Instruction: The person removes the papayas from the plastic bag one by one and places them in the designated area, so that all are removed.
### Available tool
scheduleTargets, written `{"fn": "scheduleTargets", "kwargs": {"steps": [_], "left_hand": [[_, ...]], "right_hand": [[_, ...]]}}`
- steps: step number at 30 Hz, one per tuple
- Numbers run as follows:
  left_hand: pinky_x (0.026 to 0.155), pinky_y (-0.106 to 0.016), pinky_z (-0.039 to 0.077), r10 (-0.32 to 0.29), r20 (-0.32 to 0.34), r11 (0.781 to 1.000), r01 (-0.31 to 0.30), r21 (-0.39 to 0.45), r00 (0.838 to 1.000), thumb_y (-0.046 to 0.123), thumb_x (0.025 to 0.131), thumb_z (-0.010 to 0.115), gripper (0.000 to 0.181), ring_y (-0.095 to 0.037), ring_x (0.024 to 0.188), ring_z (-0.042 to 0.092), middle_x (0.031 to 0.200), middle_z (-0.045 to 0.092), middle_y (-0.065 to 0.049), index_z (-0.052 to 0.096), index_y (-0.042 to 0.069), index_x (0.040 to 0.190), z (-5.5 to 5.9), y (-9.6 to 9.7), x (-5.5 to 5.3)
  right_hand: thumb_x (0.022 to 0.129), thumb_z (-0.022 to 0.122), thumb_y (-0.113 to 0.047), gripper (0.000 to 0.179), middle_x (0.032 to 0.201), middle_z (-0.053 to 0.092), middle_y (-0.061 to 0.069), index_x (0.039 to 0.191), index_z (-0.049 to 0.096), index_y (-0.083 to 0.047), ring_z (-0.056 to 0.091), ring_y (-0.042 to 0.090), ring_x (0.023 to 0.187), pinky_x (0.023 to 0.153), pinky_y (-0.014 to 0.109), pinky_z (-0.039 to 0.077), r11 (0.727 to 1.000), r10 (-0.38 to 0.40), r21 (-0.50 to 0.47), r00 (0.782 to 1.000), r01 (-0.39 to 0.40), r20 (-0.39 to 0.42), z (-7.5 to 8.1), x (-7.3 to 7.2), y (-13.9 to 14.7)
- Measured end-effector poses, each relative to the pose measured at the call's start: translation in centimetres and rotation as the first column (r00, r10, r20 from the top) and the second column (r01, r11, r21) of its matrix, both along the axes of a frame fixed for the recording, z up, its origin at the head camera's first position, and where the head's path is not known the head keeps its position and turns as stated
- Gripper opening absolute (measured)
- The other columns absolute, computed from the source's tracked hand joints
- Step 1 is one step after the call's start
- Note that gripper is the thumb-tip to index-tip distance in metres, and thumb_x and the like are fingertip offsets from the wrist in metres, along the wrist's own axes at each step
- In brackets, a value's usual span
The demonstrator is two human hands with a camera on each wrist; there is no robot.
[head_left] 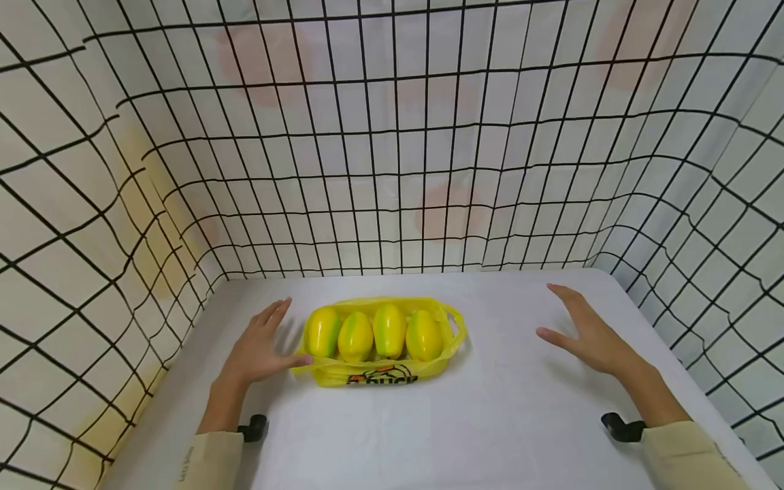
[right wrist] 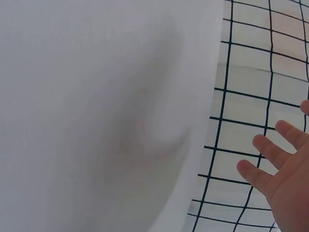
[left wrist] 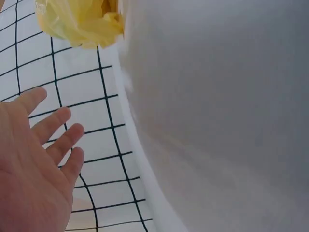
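In the head view a yellow plastic bag (head_left: 382, 376) lies on the white table, with dark lettering on its front side. Several glossy yellow mangoes (head_left: 388, 331) with green patches sit side by side in its open mouth. My left hand (head_left: 254, 354) is at the bag's left end, fingers loosely extended and the thumb overlapping its edge. The left wrist view shows the fingers (left wrist: 60, 145) spread, holding nothing, with the crumpled bag (left wrist: 79, 21) above. Well right of the bag, my right hand (head_left: 597, 338) hovers over the table, thumb and fingers apart and holding nothing.
Black grid netting (head_left: 398, 150) encloses the white table (head_left: 490, 435) at the back and both sides, with pale sheeting behind it. A handle loop (head_left: 458, 330) sticks out at the bag's right end. Dark wrist devices (head_left: 621, 427) sit at both sleeve cuffs.
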State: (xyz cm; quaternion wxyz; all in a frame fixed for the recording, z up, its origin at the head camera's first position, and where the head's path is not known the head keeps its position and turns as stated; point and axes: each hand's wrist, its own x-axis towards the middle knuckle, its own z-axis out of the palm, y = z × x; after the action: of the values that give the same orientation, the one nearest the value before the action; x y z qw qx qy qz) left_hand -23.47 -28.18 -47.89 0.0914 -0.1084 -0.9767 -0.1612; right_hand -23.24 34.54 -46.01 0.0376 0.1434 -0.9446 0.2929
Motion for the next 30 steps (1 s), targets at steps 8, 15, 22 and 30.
{"fn": "scheduleTargets", "kwargs": {"steps": [8, 15, 22, 30], "left_hand": [[0.098, -0.074, 0.035, -0.037, 0.037, 0.996, 0.034, 0.080, 0.999, 0.081, 0.059, 0.070, 0.121, -0.039, 0.144, 0.025, 0.161, 0.022, -0.006, 0.015, 0.033, 0.156, 0.1, 1.2, 0.1], [0.097, -0.075, 0.035, -0.050, 0.084, 0.991, 0.038, 0.132, 0.995, 0.082, 0.056, 0.071, 0.123, -0.038, 0.144, 0.025, 0.161, 0.021, -0.004, 0.018, 0.034, 0.155, 0.2, 2.3, 0.3], [0.100, -0.073, 0.034, -0.055, 0.114, 0.983, 0.034, 0.178, 0.992, 0.081, 0.057, 0.071, 0.118, -0.037, 0.143, 0.028, 0.159, 0.025, -0.005, 0.023, 0.034, 0.154, -0.3, 3.1, 0.2], [0.104, -0.070, 0.033, -0.055, 0.137, 0.982, 0.029, 0.186, 0.989, 0.081, 0.059, 0.069, 0.115, -0.034, 0.142, 0.032, 0.158, 0.030, -0.005, 0.025, 0.031, 0.153, -0.7, 3.6, -0.2]], "right_hand": [[0.088, 0.062, -0.056, 0.089, 0.157, 0.026, 0.011, 0.156, 0.010, -0.032, 0.029, 0.042, 0.140, 0.104, 0.067, 0.030, 0.999, -0.026, -0.027, 0.999, 0.027, 0.040, -0.4, -0.1, -2.1], [0.088, 0.062, -0.058, 0.092, 0.155, 0.031, 0.016, 0.157, 0.009, -0.029, 0.038, 0.049, 0.133, 0.099, 0.068, 0.036, 0.998, -0.010, -0.064, 0.998, 0.014, 0.061, -0.6, -0.5, -4.1], [0.087, 0.063, -0.058, 0.087, 0.154, 0.035, 0.012, 0.155, 0.015, -0.031, 0.043, 0.044, 0.132, 0.102, 0.063, 0.039, 0.993, 0.006, -0.117, 0.999, -0.001, 0.048, -0.9, -0.6, -5.9], [0.087, 0.062, -0.057, 0.083, 0.150, 0.040, 0.013, 0.154, 0.023, -0.026, 0.051, 0.041, 0.126, 0.102, 0.058, 0.044, 0.986, 0.029, -0.165, 0.999, -0.021, 0.046, -1.6, -0.9, -8.1]]}}
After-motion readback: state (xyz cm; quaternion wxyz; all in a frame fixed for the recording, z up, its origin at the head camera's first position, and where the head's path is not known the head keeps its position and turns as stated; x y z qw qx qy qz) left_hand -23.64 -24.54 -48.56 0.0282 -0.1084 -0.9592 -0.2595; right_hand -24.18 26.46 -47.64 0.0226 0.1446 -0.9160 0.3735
